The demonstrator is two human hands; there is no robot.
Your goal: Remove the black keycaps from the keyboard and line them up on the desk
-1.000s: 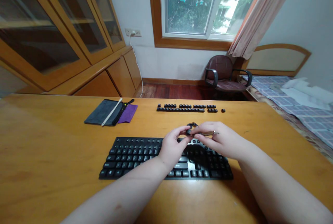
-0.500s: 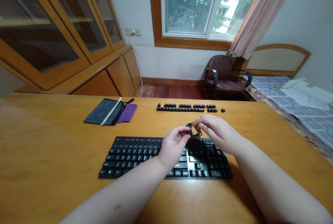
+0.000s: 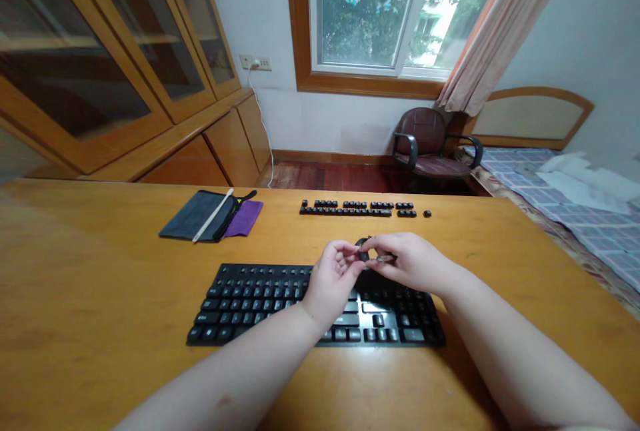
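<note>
Above the back edge of a black keyboard (image 3: 250, 304), my two hands meet at a small bundle of coiled black cable (image 3: 363, 256). My left hand (image 3: 331, 281) pinches the bundle's left side between thumb and fingers. From the right, my right hand (image 3: 407, 261) has its thumb and fingertips closed on the same coil, covering much of it. The keyboard lies flat on the desk; my left forearm crosses over its middle, and the top row has gaps where keycaps are off.
Loose black keycaps (image 3: 345, 212) stand in rows near the desk's far edge. At left lie a dark grey zip pouch (image 3: 185, 217), a thin white stick (image 3: 213, 216) and a purple cloth (image 3: 245, 219). Beyond the wooden desk (image 3: 100, 297) stands an office chair (image 3: 425, 141).
My right hand has come down and left, closer to my left hand, and its fingers now cover more of the coil. My left hand has barely moved.
</note>
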